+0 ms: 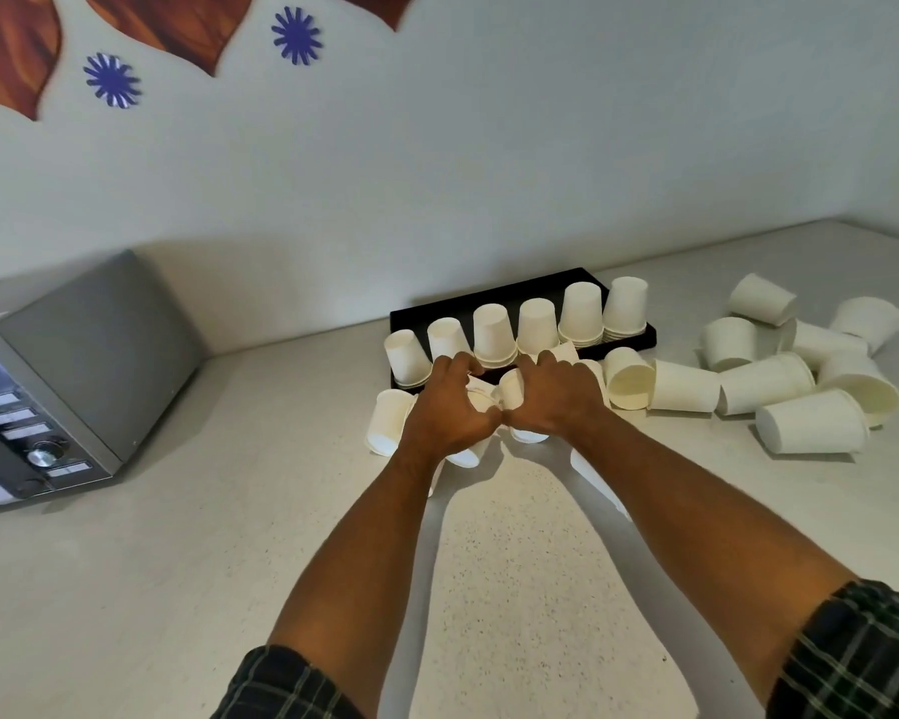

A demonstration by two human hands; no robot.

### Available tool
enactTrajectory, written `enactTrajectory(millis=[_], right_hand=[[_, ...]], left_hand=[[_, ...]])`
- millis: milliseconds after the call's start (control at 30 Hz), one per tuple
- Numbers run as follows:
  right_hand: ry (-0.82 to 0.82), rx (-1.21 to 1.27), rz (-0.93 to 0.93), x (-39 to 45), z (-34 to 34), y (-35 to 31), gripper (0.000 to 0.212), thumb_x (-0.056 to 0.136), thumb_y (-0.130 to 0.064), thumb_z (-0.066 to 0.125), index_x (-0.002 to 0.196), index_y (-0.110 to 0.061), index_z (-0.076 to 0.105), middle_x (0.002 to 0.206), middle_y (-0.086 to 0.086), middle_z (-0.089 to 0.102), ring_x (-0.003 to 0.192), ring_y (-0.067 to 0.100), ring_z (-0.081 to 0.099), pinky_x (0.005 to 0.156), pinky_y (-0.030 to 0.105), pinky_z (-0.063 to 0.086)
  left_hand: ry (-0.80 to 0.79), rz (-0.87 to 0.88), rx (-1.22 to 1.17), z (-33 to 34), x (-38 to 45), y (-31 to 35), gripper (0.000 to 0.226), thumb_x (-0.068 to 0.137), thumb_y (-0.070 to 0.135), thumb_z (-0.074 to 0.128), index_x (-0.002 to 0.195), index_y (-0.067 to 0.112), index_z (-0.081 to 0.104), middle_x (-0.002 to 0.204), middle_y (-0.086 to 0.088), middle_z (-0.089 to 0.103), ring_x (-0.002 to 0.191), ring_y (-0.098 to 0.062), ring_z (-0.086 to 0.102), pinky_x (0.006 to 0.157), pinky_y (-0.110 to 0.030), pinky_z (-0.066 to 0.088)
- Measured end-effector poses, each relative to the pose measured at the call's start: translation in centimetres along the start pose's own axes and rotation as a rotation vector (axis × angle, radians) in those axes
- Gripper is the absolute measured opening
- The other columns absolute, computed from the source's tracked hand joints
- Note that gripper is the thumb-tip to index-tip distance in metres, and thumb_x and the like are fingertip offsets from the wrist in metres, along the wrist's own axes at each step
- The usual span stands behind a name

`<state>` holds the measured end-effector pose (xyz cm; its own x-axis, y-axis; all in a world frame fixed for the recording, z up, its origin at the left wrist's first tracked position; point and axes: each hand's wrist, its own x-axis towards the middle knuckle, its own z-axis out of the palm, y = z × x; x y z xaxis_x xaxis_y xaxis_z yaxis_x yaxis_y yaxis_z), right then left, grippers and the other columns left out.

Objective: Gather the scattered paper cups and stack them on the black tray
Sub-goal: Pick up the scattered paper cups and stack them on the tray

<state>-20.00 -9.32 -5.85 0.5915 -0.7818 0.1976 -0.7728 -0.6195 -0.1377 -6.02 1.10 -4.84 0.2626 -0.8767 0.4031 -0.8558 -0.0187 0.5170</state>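
head view: left hand [450, 407] and right hand [554, 394] curl over loose paper cups [520, 402] at the black tray's [639, 337] six o'clock edge; nest rims squarely, avoid toppling the stacks [494, 329] at twelve o'clock.

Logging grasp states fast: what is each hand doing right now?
Left hand: fingers curled round a paper cup, holding it.
Right hand: fingers curled round another paper cup, holding it.

Pale wall [489, 163] with blue paper flowers [297, 35], speckled countertop [177, 563], grey microwave [74, 365]
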Motion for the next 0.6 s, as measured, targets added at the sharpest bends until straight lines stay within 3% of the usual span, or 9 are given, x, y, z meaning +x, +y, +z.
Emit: enactTrajectory(millis=[167,267,467,600], right_hand=[[-0.043,0.086,0.061,0.1,0.3,-0.8,0.099,0.068,-0.057,0.08,0.141,-0.014,0.028,0.133,0.011,0.045,0.109,0.032,0.061,0.081,0.04,0.05],[-0.082,0.12,0.079,0.6,-0.6,-0.4,0.105,0.063,-0.049,0.086,0.139,-0.01,0.026,0.13,0.012,0.045,0.11,0.034,0.06,0.074,0.039,0.045],[-0.269,0.246,-0.055,2.3,-4.5,1.4,0.07,0.069,-0.041,0.084,0.128,-0.016,0.057,0.122,0.005,0.063,0.099,0.023,0.06,0.078,0.033,0.048],[-0.375,0.301,-0.105,3.4,-7.0,2.1,0.069,0.069,-0.043,0.086,0.126,-0.015,0.06,0.117,0.003,0.065,0.092,0.022,0.066,0.069,0.029,0.058]], left_hand=[[-0.079,0.033,0.073,0.2,0.8,-0.9,0.063,0.065,0.048,0.077,0.118,0.026,0.05,0.11,0.005,0.05,0.094,-0.015,0.056,0.081,-0.031,0.051],[-0.121,0.058,0.096,0.0,0.9,-1.0,0.066,0.066,0.051,0.08,0.12,0.027,0.049,0.115,0.002,0.053,0.095,-0.017,0.057,0.08,-0.03,0.051],[-0.245,0.078,0.158,-0.6,1.3,-0.7,0.065,0.067,0.044,0.077,0.122,0.027,0.047,0.113,0.003,0.049,0.095,-0.019,0.059,0.08,-0.03,0.053],[-0.241,0.07,0.146,-1.2,1.9,-0.2,0.064,0.066,0.041,0.077,0.12,0.027,0.048,0.112,0.003,0.051,0.096,-0.016,0.058,0.083,-0.031,0.053]])
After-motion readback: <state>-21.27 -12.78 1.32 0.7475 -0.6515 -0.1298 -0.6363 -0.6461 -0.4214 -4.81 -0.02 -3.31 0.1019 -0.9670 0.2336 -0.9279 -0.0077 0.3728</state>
